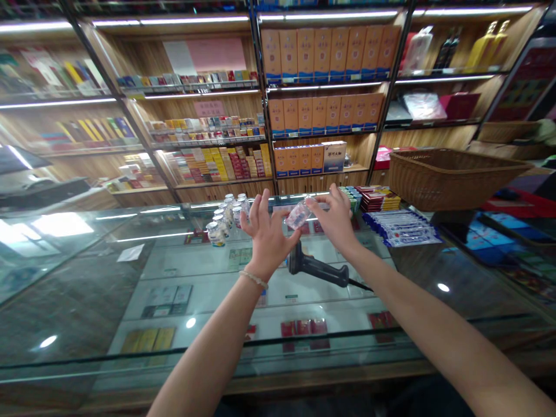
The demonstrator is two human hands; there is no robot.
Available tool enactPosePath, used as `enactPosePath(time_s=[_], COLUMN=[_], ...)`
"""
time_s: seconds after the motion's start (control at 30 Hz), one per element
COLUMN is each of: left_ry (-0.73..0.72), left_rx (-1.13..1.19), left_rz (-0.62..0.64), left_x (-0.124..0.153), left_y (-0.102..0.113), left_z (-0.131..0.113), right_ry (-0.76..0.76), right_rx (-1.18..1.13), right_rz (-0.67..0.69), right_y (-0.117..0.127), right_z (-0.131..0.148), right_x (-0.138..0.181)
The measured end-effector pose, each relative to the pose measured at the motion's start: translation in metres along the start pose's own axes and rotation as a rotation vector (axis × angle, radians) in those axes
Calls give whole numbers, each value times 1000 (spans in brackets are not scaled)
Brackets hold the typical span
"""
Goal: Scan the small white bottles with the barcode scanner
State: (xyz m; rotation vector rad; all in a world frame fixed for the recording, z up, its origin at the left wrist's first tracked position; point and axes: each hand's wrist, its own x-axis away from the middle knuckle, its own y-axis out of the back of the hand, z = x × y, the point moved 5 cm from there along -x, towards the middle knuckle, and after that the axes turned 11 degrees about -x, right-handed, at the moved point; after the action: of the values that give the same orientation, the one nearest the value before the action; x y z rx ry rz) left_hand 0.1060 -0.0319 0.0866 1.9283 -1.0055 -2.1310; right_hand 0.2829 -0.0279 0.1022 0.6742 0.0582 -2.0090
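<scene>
A small clear plastic bottle or pack with pinkish print (299, 215) is held above the glass counter (182, 260), tilted between my two hands. My left hand (270, 237) has its thumb and index finger at the lower left end, with the other fingers spread upward. At the upper right end, my right hand (334, 217) pinches it with thumb and fingertips. Just below lies a black handheld barcode scanner (319, 270), its cable running right beneath my right forearm. Left of my left hand stand several small white-capped bottles (223, 220) in rows.
Blue-and-white slim packets (402, 227) and stacked red-and-yellow packs (379, 198) lie to the right, near a wicker basket (452, 179). A paper slip (130, 253) rests on the left. Shelves hold orange boxes (324, 55). Boxes show under the glass.
</scene>
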Motion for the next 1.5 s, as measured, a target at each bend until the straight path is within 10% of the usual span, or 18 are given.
enactPosePath(time_s=[0.4,0.77,1.5], left_ry=[-9,-75,-24], left_rx=[-19,-36,-35], left_rz=[-16,83,77], left_x=[-4,-3,-1], left_y=[4,-9,-15], left_z=[19,39,50], right_ry=[41,93,192], right_rx=[155,666,489], right_rz=[164,803,757], right_y=[-2,-8,-20], right_z=[-16,-27,-38], right_x=[-1,75,84])
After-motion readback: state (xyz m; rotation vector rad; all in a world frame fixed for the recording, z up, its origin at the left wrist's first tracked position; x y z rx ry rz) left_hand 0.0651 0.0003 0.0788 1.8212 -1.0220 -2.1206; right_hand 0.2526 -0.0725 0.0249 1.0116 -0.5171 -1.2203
